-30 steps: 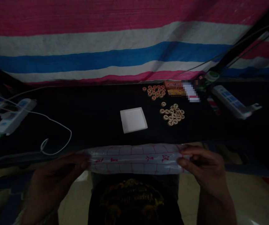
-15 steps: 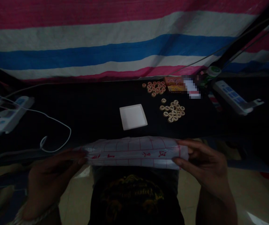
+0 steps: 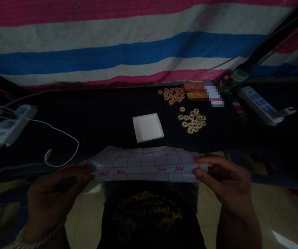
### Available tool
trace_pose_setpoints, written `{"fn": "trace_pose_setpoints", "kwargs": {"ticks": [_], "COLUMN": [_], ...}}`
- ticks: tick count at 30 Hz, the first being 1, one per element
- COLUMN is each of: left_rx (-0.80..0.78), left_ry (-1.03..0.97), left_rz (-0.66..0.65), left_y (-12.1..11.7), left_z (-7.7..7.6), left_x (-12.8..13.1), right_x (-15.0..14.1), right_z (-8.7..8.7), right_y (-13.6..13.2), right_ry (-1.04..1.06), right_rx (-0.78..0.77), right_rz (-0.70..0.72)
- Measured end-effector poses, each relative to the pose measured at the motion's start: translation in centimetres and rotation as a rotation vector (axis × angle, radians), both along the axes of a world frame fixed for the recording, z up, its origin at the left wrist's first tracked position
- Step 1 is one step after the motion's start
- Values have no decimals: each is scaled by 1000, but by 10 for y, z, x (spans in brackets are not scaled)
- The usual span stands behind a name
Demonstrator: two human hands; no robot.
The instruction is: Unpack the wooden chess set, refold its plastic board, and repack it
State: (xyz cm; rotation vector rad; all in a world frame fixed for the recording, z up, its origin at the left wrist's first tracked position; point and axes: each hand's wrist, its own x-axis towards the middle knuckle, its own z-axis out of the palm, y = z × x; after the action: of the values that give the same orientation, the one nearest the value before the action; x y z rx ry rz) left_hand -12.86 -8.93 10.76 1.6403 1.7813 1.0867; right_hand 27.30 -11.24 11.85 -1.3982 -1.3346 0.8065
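A thin white xiangqi board sheet (image 3: pixel 143 164) with red grid lines and red characters stretches between my two hands, just in front of the table's near edge. My left hand (image 3: pixel 55 190) pinches its left end between thumb and fingers. At the right end, my right hand (image 3: pixel 226 178) grips it the same way. Beyond the sheet lies a shallow white square tray (image 3: pixel 148 128). Xiangqi pieces with dark characters (image 3: pixel 192 121) cluster right of the tray, and pieces with red characters (image 3: pixel 174 95) are grouped farther back.
A red and orange box (image 3: pixel 194 90) stands behind the pieces. Power strips lie on the left (image 3: pixel 15 124) and right (image 3: pixel 260 105) of the black table (image 3: pixel 99 117). A white cable (image 3: pixel 71 136) loops across the left side. A striped sheet (image 3: pixel 112 55) hangs behind.
The sheet's far edge has risen and bulges slightly toward the tray. My left hand has shifted a little left; my right hand keeps its hold. The view has tilted slightly.
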Motion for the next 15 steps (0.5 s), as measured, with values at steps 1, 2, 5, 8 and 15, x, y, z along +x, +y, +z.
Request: {"fn": "trace_pose_setpoints", "kwargs": {"ticks": [1,2,5,8,15], "left_rx": [10,18,31,28,12], "left_ry": [-7,-10,-2,-4,29], "left_rz": [-7,-16,-38,-12,-56], "left_y": [0,0,1,0,-1], "left_z": [-1,-2,-5,-8,1], "left_x": [0,-1,-3,-5,-2], "right_x": [0,1,3,4,6], "right_z": [-1,-1,-4,-7,-11], "right_y": [0,0,0,1,4], "right_ry": [-10,-22,-84,-126,-176], "right_rx": [6,12,40,69,68], "right_rz": [-2,-4,-11,-6,62]}}
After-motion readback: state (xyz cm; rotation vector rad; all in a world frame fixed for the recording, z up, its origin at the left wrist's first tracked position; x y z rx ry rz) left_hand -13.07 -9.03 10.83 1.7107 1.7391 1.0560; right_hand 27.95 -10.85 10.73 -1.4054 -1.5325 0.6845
